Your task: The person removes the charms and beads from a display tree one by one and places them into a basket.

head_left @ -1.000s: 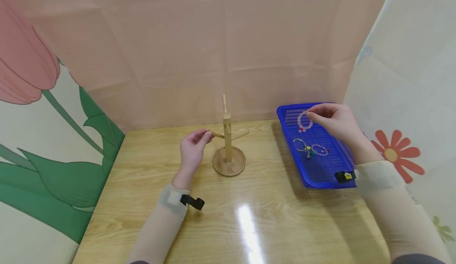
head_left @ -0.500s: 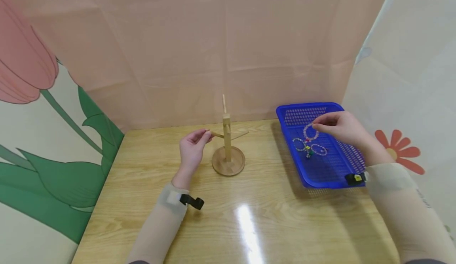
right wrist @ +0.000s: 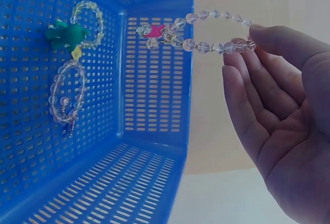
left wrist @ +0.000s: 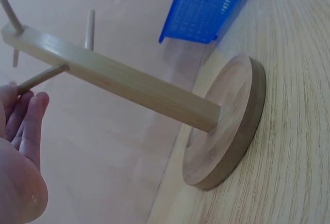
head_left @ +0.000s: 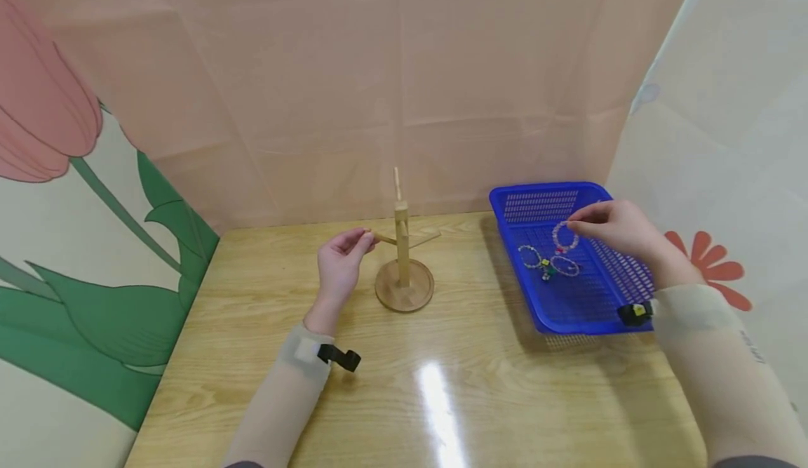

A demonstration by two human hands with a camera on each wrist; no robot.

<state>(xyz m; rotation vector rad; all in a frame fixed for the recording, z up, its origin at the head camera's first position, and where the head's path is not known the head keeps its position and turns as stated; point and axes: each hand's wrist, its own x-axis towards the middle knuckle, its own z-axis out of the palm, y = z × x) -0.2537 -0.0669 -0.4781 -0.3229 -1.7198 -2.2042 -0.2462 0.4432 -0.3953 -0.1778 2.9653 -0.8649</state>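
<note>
My right hand [head_left: 618, 228] pinches a pink beaded bracelet [right wrist: 203, 47] between thumb and fingers, above the blue basket [head_left: 536, 313]. A pink-and-white charm [right wrist: 152, 30] dangles from the bracelet. Two more beaded bracelets lie in the basket: one [right wrist: 97, 22] beside a green charm [right wrist: 66, 34], the other [right wrist: 67, 91] of clear beads. On the table, a wooden stand [head_left: 402, 250] with a round base [left wrist: 227, 131] rises upright and carries thin pegs. My left hand [head_left: 343, 261] pinches the end of one peg [left wrist: 44, 78] on its left side.
The wooden table [head_left: 303, 412] meets a pink cloth backdrop [head_left: 303, 103] at its far edge. To the right hangs a pale sheet with a red flower [head_left: 716, 271]; tulip-printed cloth [head_left: 95, 313] lines the left side.
My right hand has moved right and slightly nearer me, carrying the pink bracelet over the basket. The left hand stays on the peg.
</note>
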